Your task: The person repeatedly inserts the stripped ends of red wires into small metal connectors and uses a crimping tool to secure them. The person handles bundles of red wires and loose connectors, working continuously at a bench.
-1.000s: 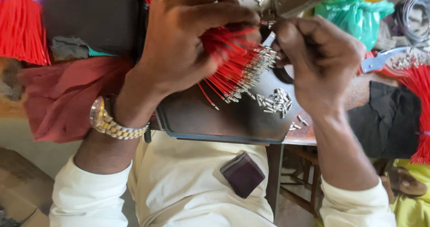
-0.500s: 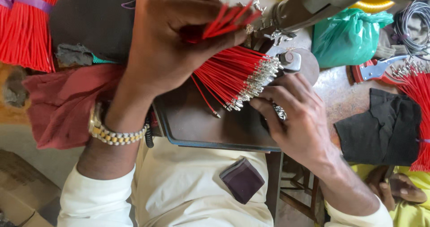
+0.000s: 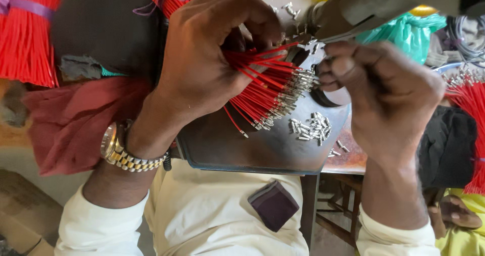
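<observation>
Left hand (image 3: 207,64) grip: clenched around a bundle of red wires (image 3: 262,92), fanned over the dark metal tray (image 3: 227,145). Right hand (image 3: 389,94) grip: fingertips pinched at one wire end. Most wire ends carry metal terminals; a small pile of loose terminals (image 3: 310,127) lies unfitted on the tray. Further red bundles (image 3: 28,34) lie on the tabletop.

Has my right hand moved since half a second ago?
Yes. The right hand has come up from the loose metal terminals on the metal plate and now pinches at the wire tips.
</observation>
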Action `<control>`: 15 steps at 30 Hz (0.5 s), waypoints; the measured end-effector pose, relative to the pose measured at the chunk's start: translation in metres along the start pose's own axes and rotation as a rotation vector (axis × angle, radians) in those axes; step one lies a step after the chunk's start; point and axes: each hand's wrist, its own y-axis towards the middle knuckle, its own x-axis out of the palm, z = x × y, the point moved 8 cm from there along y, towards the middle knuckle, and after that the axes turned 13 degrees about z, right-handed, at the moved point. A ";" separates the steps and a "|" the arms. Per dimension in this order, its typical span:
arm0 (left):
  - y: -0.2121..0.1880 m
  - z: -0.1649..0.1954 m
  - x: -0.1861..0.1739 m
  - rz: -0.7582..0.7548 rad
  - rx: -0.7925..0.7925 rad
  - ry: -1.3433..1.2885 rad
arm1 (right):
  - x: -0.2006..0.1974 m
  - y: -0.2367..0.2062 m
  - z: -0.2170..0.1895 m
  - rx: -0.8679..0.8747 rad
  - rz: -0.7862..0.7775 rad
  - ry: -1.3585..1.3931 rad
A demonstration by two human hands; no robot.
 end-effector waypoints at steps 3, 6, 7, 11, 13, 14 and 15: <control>0.001 0.010 0.001 0.020 0.201 0.133 | 0.008 0.006 0.004 -0.036 0.018 0.054; -0.002 0.011 0.000 0.046 0.245 0.160 | 0.015 0.009 0.014 -0.059 0.019 -0.050; -0.003 0.010 0.002 0.043 0.247 0.173 | 0.015 0.008 0.017 -0.049 0.019 -0.070; -0.008 0.009 0.004 0.042 0.272 0.236 | 0.014 0.006 0.021 -0.013 0.008 -0.025; -0.008 0.009 0.004 0.044 0.285 0.242 | 0.014 0.006 0.018 -0.042 0.013 -0.035; -0.008 0.009 0.004 0.052 0.283 0.239 | 0.013 0.006 0.017 -0.061 0.020 -0.048; -0.008 0.008 0.004 0.058 0.282 0.245 | 0.012 0.006 0.016 -0.086 0.035 -0.076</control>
